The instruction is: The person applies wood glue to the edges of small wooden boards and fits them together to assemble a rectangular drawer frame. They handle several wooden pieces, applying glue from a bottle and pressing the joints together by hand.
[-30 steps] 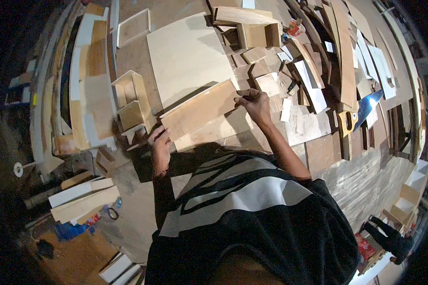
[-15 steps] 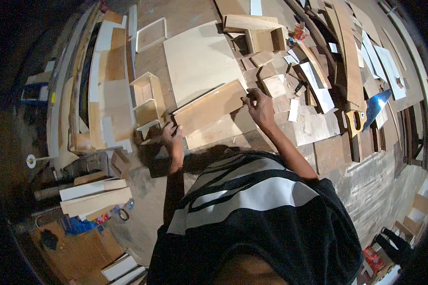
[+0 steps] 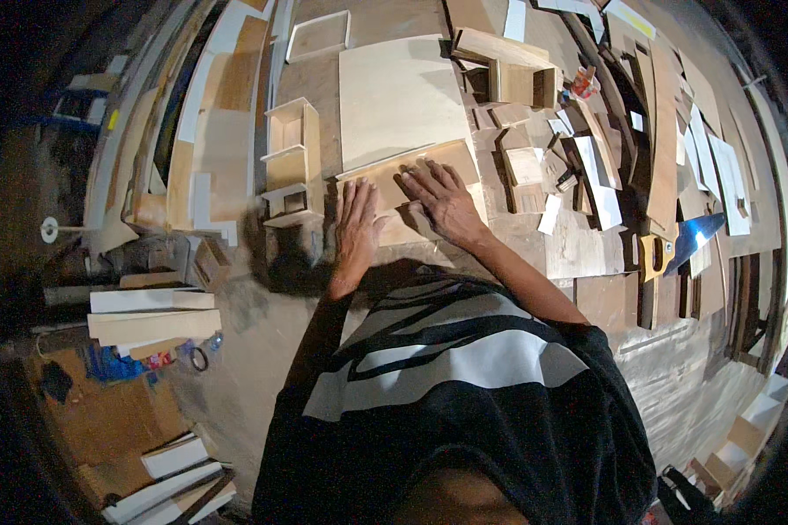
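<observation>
My left hand (image 3: 356, 229) lies palm down with its fingers stretched out over the near left part of a narrow wooden panel (image 3: 460, 157). Flat on the same panel, nearer its middle, rests my right hand (image 3: 446, 208), fingers slightly spread. A thin raised strip runs along the panel's far edge. The panel sits on the near part of a larger pale plywood sheet (image 3: 403, 101). Neither hand grips anything. Left of the panel stands a small open wooden box with dividers (image 3: 299, 162).
A handsaw (image 3: 657, 255) with a yellow handle lies to the right, among wood offcuts and white strips (image 3: 597, 184). Another wooden box frame (image 3: 545, 86) is at the far right of the sheet. Long boards (image 3: 228, 114) stretch along the left; stacked planks (image 3: 153, 328) lie lower left.
Both hands have gone from the panel's two ends to lying flat on it, the right hand moving left and the left hand inward. The whole view has shifted slightly.
</observation>
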{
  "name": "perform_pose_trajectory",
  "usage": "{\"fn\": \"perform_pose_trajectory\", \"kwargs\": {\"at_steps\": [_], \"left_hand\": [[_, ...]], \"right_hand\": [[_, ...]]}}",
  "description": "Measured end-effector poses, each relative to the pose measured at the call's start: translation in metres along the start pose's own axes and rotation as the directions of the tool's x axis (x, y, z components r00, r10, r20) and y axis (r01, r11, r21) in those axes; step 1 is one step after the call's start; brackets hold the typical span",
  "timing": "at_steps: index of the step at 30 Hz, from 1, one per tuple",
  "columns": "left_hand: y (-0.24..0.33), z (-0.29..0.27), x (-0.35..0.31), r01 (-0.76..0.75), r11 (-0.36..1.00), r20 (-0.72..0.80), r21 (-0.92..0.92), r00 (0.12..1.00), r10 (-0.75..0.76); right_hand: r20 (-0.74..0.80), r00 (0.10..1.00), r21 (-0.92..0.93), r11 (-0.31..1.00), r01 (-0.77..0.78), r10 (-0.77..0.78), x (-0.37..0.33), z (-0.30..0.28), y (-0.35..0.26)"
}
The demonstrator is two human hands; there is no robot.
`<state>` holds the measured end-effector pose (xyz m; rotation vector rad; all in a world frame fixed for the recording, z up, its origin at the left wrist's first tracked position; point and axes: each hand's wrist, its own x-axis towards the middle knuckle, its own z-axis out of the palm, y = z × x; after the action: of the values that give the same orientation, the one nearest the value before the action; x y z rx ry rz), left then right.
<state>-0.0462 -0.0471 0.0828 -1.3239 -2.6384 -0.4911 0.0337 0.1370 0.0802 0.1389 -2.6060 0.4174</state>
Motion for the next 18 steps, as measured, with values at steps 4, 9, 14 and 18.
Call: {"fn": "perform_pose_trajectory", "kwargs": {"at_steps": [4, 9, 14, 18], "left_hand": [[-0.003, 0.012, -0.002, 0.025, 0.998, 0.014, 0.056, 1.000, -0.026], [-0.003, 0.016, -0.002, 0.041, 0.998, -0.001, 0.042, 0.999, -0.041], [-0.004, 0.019, -0.002, 0.048, 0.999, -0.049, -0.020, 0.998, -0.049], [-0.005, 0.014, -0.004, 0.048, 0.999, -0.051, 0.000, 0.998, -0.048]], "right_hand": [[0.142, 0.990, -0.049, 0.999, -0.002, 0.009, 0.000, 0.001, -0.003], [0.149, 0.987, -0.033, 0.998, -0.050, 0.054, -0.002, 0.004, -0.004], [0.102, 0.994, -0.023, 0.999, -0.032, 0.034, -0.003, 0.009, -0.002], [0.160, 0.986, -0.002, 0.999, -0.042, 0.042, -0.001, 0.006, -0.008]]}}
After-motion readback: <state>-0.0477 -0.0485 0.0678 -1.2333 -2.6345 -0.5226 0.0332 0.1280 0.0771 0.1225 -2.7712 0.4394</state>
